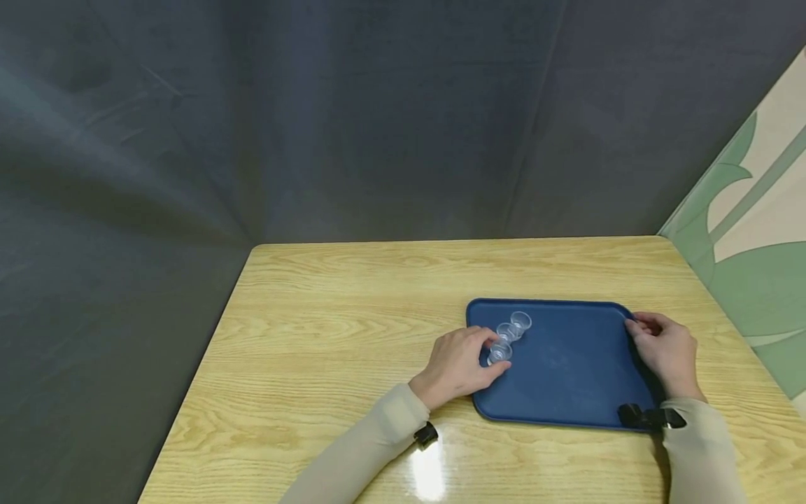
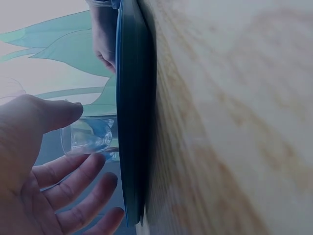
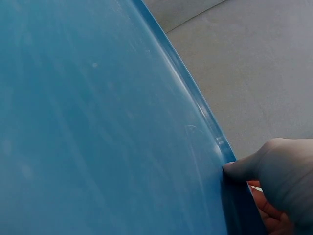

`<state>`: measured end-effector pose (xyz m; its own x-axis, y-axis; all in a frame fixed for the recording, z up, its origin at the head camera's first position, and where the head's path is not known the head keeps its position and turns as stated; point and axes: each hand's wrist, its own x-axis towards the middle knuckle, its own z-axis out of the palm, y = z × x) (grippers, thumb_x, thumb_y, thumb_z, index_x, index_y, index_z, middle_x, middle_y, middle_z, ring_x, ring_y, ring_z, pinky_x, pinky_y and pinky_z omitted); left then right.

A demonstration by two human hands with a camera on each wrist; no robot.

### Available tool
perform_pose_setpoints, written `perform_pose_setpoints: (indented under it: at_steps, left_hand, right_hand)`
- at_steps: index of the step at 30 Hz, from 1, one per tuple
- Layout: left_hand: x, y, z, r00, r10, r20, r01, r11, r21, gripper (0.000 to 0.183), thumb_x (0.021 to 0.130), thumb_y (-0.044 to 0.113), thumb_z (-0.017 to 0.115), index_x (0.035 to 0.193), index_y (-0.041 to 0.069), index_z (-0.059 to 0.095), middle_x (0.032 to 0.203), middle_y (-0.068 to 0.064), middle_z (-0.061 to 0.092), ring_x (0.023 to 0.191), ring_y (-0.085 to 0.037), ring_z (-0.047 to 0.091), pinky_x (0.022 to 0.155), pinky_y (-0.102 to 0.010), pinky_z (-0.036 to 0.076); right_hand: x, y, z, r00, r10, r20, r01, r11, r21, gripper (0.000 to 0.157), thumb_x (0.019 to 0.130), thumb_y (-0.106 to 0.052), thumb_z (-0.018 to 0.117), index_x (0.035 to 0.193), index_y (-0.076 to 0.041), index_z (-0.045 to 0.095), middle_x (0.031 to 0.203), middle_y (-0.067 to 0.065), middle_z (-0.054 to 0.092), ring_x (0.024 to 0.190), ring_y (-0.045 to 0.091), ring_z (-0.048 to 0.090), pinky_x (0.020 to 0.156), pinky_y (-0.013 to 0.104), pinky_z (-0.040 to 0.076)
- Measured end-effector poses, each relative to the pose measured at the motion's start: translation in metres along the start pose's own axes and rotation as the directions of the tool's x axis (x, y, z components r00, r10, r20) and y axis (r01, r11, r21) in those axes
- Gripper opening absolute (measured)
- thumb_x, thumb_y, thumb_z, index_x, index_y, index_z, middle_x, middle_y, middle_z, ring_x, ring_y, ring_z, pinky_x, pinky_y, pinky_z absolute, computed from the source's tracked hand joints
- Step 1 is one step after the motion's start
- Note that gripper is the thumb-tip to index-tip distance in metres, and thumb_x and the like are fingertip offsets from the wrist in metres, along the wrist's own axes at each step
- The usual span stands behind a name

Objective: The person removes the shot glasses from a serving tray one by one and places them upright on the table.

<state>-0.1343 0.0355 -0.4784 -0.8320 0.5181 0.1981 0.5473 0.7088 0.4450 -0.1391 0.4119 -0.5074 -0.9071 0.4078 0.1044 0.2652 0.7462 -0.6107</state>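
Note:
A blue tray [image 1: 567, 378] is on the wooden table. Several small clear plastic cups [image 1: 520, 321] stand in a slanting row near its left end. My left hand [image 1: 458, 360] reaches over the tray's left edge, thumb and fingers spread around the nearest cup [image 1: 501, 351]. In the left wrist view that cup [image 2: 90, 134] shows between the thumb and the loosely bent fingers; whether they touch it, I cannot tell. At the tray's right edge, my right hand [image 1: 669, 353] grips the rim, thumb [image 3: 239, 169] on top and the other fingers partly hidden below.
Wooden table surface [image 1: 315, 336] extends left of the tray and behind it. Dark cloth [image 1: 390, 126] hangs behind the table and along its left side. A panel with green leaf shapes [image 1: 755, 280] borders the right side. Dark wrist straps [image 1: 426, 435] sit at both sleeves.

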Motion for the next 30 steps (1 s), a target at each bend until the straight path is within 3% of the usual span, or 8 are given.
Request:
perform_pose_setpoints:
  at_steps: [4,13,20,30]
  left_hand:
    - [-0.001,-0.002,-0.001,1.0,-0.001,-0.018,0.0,1.0,-0.027,0.038,0.094,0.054,0.076,0.12,0.026,0.077,0.101,0.013,0.073,0.082,0.0,0.063,0.067,-0.014,0.042]
    - [-0.004,-0.011,-0.012,0.991,0.025,-0.135,-0.04,0.993,-0.11,0.034,0.094,0.048,0.078,0.118,0.024,0.077,0.1,0.012,0.074,0.075,0.0,0.061,0.064,-0.012,0.041]
    - [-0.009,-0.019,-0.025,0.987,-0.04,-0.155,0.019,0.991,-0.134,0.036,0.093,0.048,0.078,0.119,0.023,0.077,0.106,0.011,0.077,0.089,-0.007,0.072,0.07,-0.017,0.049]
    - [-0.021,-0.045,-0.041,0.975,-0.126,-0.184,0.089,0.976,-0.197,0.037,0.092,0.043,0.08,0.12,0.019,0.077,0.109,0.007,0.079,0.089,-0.011,0.074,0.073,-0.025,0.052]
  right_hand:
    - [0.001,0.001,0.0,1.0,0.005,0.003,-0.005,1.0,-0.002,0.037,0.106,-0.02,0.064,0.122,0.013,0.069,0.097,0.023,0.072,0.065,-0.012,0.04,0.058,0.012,0.036]
    - [0.002,0.0,-0.001,1.0,0.02,0.013,-0.02,1.0,-0.001,0.038,0.106,-0.021,0.063,0.123,0.012,0.069,0.099,0.025,0.072,0.065,-0.012,0.04,0.059,0.013,0.036]
    - [0.002,0.001,-0.002,1.0,0.023,0.017,-0.023,1.0,-0.006,0.038,0.106,-0.022,0.063,0.124,0.012,0.069,0.1,0.025,0.071,0.065,-0.011,0.04,0.059,0.013,0.036]
    - [0.002,0.001,-0.002,0.999,0.032,0.023,-0.032,0.999,-0.001,0.038,0.106,-0.021,0.063,0.124,0.012,0.069,0.099,0.023,0.072,0.064,-0.013,0.04,0.058,0.012,0.037]
